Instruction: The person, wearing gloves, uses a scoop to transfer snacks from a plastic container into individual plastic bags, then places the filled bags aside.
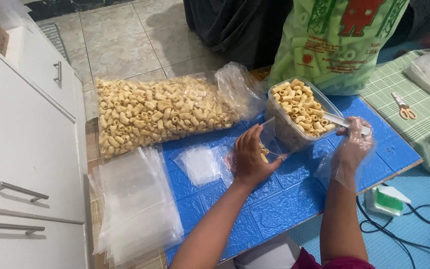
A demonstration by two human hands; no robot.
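Pouch (pixel 269 144): small, clear, partly filled

Blue mat (pixel 294 199) under snack bag (pixel 160 112)

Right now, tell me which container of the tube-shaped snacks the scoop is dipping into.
The clear rigid tub beside the right hand, which holds the white scoop. The long clear bag lies flat, and the green bag stands behind.

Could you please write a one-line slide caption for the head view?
Left hand holds a small bag open while gloved right hand scoops tube snacks from a tub.
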